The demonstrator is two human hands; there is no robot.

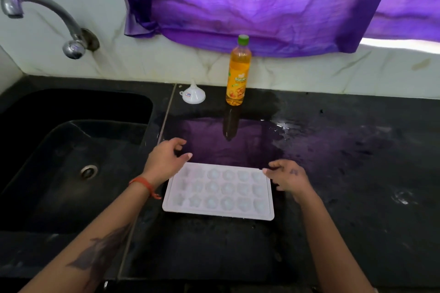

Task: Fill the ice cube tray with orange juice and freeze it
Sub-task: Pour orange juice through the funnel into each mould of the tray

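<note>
The left hand (166,159) rests at the upper left corner of the white plastic ice cube tray (219,191), with its fingers loosely bent and the thumb tip just at the tray's far edge; it does not seem to close around anything. The right hand (289,177) is at the upper right corner, its fingertips touching or almost touching the rim, also relaxed and holding nothing. The tray lies flat on the black stone counter (357,150), in the lower middle of the frame, just right of the black sink (71,150). Its three rows of shaped cells look empty, with no juice in them yet. I judge the tray to be light and a little flexible now, so it is easy to slide by the corners; once filled it will be heavier and will spill easily, so it is better to take it with both hands at the two short ends and keep it level. The tall plastic bottle of orange juice with a green cap (238,71) stands upright against the wall in the upper middle of the frame, well apart from the tray, nearly full and with the cap on. A small white plastic funnel (194,95) sits mouth down just left of it. The counter appears wet near the bottle, so things may slip there.
</note>
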